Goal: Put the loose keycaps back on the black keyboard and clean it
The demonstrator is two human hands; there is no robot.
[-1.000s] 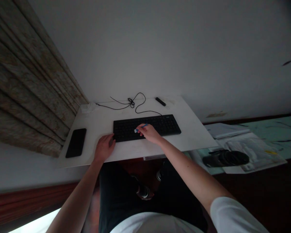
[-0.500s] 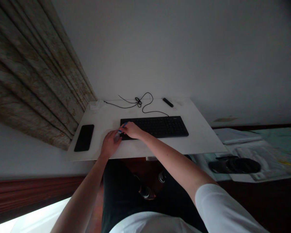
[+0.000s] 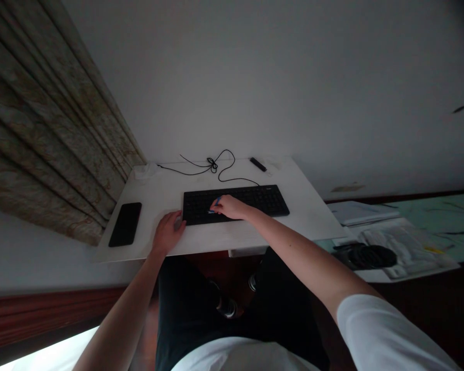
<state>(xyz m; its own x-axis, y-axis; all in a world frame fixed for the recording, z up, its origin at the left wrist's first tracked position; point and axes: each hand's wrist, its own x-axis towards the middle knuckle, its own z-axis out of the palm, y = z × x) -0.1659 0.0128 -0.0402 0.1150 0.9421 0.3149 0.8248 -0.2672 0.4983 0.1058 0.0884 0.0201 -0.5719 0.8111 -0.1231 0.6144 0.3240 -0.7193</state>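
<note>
A black keyboard [image 3: 251, 200] lies on a small white table [image 3: 313, 216]. My right hand [image 3: 232, 207] rests over the keyboard's left half, fingers pinched round a small blue tool [image 3: 215, 205] whose tip touches the keys. My left hand [image 3: 167, 232] lies at the keyboard's near left corner, fingers curled against its edge, holding it. The keyboard's black cable [image 3: 212, 166] trails in loops toward the wall.
A black phone [image 3: 125, 231] lies on the table's left side. A small black stick [image 3: 257, 164] sits near the wall. A patterned curtain [image 3: 50, 139] hangs at left. To the right, papers [image 3: 406, 242] and a dark round object [image 3: 367, 256] lie on a lower surface.
My right hand, which had swept to the keyboard's left end beside my left hand, has moved back right along the keys with the blue tool. The view shifted slightly.
</note>
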